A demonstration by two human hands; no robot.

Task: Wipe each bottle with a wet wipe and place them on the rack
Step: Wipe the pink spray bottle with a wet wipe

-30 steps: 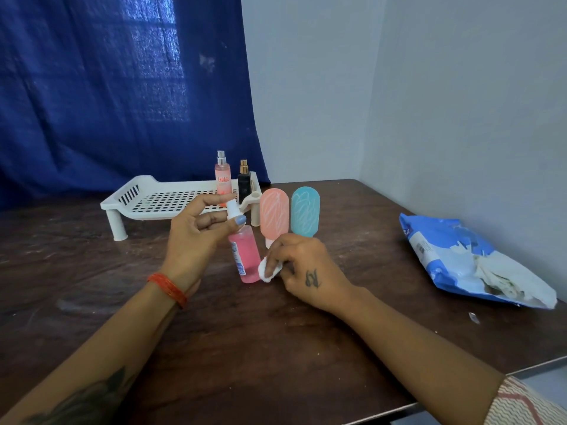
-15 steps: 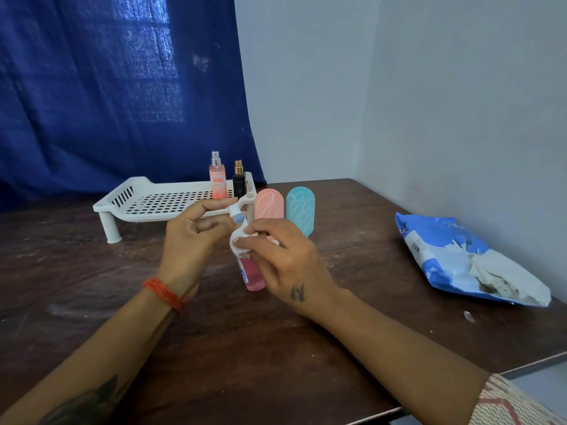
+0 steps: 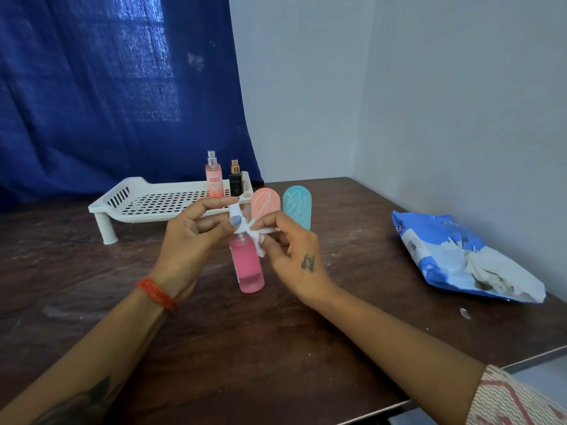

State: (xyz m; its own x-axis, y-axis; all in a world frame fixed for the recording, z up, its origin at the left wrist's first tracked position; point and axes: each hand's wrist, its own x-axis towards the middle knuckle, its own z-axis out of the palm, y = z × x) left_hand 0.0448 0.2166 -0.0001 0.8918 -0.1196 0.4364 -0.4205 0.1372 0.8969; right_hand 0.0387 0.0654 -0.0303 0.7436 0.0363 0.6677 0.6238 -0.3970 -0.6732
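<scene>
A pink spray bottle (image 3: 248, 265) with a white cap stands on the dark wooden table (image 3: 276, 348). My left hand (image 3: 193, 237) pinches its white top between thumb and fingers. My right hand (image 3: 291, 250) pinches a white wet wipe (image 3: 259, 240) against the bottle's neck. Behind them stand a peach capsule-shaped bottle (image 3: 265, 202) and a teal one (image 3: 297, 205). The white perforated rack (image 3: 159, 204) holds a peach perfume bottle (image 3: 214, 176) and a small black bottle (image 3: 235, 179) at its right end.
A blue pack of wet wipes (image 3: 460, 259) lies at the right of the table, near the grey wall. A blue curtain hangs behind the rack. The table's front edge runs at lower right.
My right hand has carried the wipe from the bottle's base up to its neck and top, then shifted slightly right. My left hand kept its hold on the cap.
</scene>
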